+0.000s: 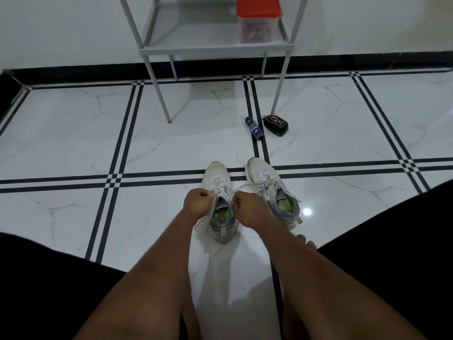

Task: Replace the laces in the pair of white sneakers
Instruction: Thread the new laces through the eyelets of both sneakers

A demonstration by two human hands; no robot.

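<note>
Two white sneakers stand side by side on the tiled floor, toes pointing away from me. Over the left sneaker (217,179), my left hand (197,202) pinches one end of its white lace (219,186), and my right hand (245,208) pinches the other end at the shoe's opening. The right sneaker (267,179) stands untouched, its lace loose and trailing off both sides. Both shoes show green insoles and grey collars.
A blue bottle (254,127) and a black shoe-polish sponge case (275,125) lie on the floor beyond the sneakers. A grey metal rack (215,46) with a red-lidded box (258,18) stands against the wall. My knees flank the view.
</note>
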